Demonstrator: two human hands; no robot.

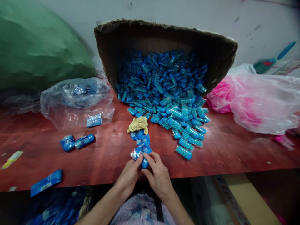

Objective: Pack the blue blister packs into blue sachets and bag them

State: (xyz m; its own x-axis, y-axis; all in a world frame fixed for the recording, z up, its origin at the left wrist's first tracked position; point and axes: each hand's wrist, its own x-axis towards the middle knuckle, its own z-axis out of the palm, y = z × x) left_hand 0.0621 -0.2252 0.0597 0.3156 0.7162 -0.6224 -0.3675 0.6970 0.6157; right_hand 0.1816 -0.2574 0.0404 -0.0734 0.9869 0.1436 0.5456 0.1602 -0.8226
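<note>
- Pinching a small blue pack (143, 158) between them, the left hand (130, 175) and right hand (158, 176) met just over the near edge of the surface (234, 153), fingers closed on it from both sides, likely so the pack could be worked close to the body.
- The pack was blue under a clear glossy wrap, partly hidden by the fingertips.
- A short row of flat blue sleeves (140, 139) ran from the hands toward a yellowish cloth (138, 124), within easy reach.
- A box (164, 37), tipped on its side at the far edge, spilled a heap of packs (164, 90) forward.
- Two packs (77, 141) lay apart toward the left, near a clear bag (75, 100); a pink bag (257, 100) sat at the right.
</note>
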